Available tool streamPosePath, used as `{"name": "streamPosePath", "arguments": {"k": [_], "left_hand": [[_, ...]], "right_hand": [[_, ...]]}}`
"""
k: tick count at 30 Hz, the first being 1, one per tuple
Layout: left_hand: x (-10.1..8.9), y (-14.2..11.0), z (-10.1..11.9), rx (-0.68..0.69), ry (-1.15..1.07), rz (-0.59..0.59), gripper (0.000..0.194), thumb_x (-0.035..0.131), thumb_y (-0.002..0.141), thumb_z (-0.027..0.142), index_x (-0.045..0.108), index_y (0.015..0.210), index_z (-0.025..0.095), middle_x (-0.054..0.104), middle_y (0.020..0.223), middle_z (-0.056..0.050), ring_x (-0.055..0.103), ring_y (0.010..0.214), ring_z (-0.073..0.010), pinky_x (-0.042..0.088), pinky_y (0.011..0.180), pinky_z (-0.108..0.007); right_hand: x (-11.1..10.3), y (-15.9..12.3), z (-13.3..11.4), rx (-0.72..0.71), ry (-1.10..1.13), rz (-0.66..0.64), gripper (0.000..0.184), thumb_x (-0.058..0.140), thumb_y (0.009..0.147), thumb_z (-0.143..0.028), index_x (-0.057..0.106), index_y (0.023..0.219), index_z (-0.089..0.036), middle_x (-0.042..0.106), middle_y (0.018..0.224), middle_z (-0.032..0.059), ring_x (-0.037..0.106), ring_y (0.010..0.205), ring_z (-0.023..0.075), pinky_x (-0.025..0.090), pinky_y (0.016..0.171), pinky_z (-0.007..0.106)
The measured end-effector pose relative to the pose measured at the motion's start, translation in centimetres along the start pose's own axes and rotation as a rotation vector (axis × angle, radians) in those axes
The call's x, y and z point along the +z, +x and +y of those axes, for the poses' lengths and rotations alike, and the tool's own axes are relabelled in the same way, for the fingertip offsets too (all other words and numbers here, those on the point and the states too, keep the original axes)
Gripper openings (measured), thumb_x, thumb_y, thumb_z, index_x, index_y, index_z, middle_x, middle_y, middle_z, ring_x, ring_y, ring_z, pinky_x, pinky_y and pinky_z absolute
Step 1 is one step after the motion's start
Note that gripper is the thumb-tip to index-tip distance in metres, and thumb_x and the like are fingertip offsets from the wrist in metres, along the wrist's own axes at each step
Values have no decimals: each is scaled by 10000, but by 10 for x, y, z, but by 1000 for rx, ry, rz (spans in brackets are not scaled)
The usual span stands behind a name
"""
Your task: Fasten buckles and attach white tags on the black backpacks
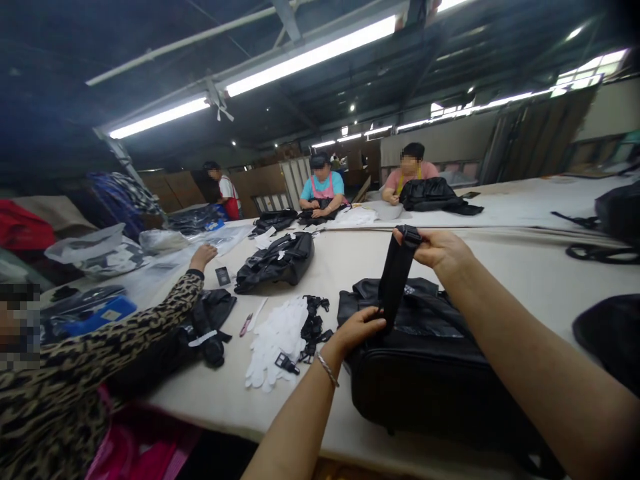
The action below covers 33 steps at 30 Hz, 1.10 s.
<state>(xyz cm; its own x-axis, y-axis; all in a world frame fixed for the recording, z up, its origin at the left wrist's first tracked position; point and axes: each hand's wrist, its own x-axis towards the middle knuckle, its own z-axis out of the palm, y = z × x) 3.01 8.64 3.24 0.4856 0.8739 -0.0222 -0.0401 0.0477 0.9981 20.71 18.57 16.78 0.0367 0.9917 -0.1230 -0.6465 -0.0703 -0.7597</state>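
A large black bag (415,373) lies on the table right in front of me. From its near left part a wide black strap (393,280) is pulled up taut between my hands. My right hand (435,250) pinches the strap's upper end, where a black buckle (410,235) sits. Lower down, my left hand (360,330) grips the strap close to the bag, with the fingers partly hidden behind it. Left of the bag are a pile of white tags (280,333) and several loose black buckles (314,327). One separate black buckle (287,363) rests on the tags.
At my left, a co-worker's arm in a leopard-print sleeve (150,320) reaches over the table (220,400). Another black bag (280,260) stands ahead, with small scissors (245,325) nearer. People work across the table. More black bags (617,333) lie at the right edge.
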Motion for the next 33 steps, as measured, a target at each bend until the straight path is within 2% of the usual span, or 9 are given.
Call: {"name": "streamPosePath", "arguments": {"k": [6, 9, 11, 14, 16, 21, 27, 30, 33], "left_hand": [[35, -32, -44, -46, -17, 87, 358, 539, 684, 188, 547, 1042, 189, 575, 1034, -5, 476, 1013, -176, 311, 925, -294], [47, -45, -52, -54, 12, 139, 354, 531, 677, 163, 541, 1029, 191, 574, 1024, -6, 471, 1018, -183, 308, 934, -307], [50, -47, -44, 14, 55, 256, 390, 556, 683, 199, 509, 1070, 200, 544, 1078, -26, 461, 1034, -182, 318, 928, -294], [50, -42, -12, 207, 281, 582, 364, 570, 703, 289, 506, 1052, 206, 520, 1058, -54, 478, 958, -171, 354, 863, -272], [51, -34, 14, 312, 461, 671, 291, 538, 731, 343, 536, 992, 215, 537, 957, -47, 486, 843, -158, 362, 799, -271], [65, -14, 44, 294, 533, 590, 237, 570, 698, 364, 581, 887, 221, 551, 806, -33, 462, 718, -167, 344, 710, -285], [85, -17, 43, 405, 495, 727, 240, 514, 741, 344, 548, 954, 237, 526, 916, -61, 459, 818, -195, 340, 779, -301], [89, -19, 43, 327, 486, 732, 178, 547, 717, 327, 556, 863, 225, 541, 848, -45, 471, 770, -177, 353, 734, -289], [93, -17, 40, 217, 303, 675, 193, 600, 659, 319, 560, 807, 202, 533, 697, -7, 455, 628, -126, 357, 614, -252]], "right_hand": [[-20, -11, 25, -49, 104, 35, 204, 317, 830, -54, 422, 1005, -43, 590, 782, 132, 603, 726, 218, 551, 582, 369], [-20, -23, 39, -109, 120, 8, 160, 345, 821, -41, 448, 944, -34, 598, 776, 149, 605, 731, 227, 551, 607, 365], [-19, -34, 42, -103, 109, -23, 156, 349, 818, -35, 463, 923, -9, 599, 781, 172, 606, 732, 228, 552, 621, 339], [-14, -53, 40, -31, 99, -80, 175, 362, 819, -36, 469, 938, 35, 594, 807, 201, 605, 739, 228, 553, 635, 304], [-12, -65, 36, 37, 116, -98, 200, 359, 825, -41, 454, 975, 50, 591, 826, 207, 605, 747, 222, 552, 649, 295], [-12, -86, 33, 130, 162, -105, 213, 342, 849, -78, 448, 1010, 14, 588, 880, 199, 599, 796, 207, 547, 680, 277], [-23, -91, 41, 63, 186, -126, 163, 361, 850, -101, 493, 924, -41, 596, 907, 161, 577, 879, 199, 514, 790, 302], [-28, -94, 46, 54, 119, -161, 157, 395, 829, -115, 536, 882, -73, 602, 941, 131, 555, 934, 188, 461, 879, 293], [-40, -93, 53, 54, -29, -130, 171, 428, 812, -192, 588, 834, -136, 597, 989, 109, 528, 983, 195, 453, 885, 240]]}}
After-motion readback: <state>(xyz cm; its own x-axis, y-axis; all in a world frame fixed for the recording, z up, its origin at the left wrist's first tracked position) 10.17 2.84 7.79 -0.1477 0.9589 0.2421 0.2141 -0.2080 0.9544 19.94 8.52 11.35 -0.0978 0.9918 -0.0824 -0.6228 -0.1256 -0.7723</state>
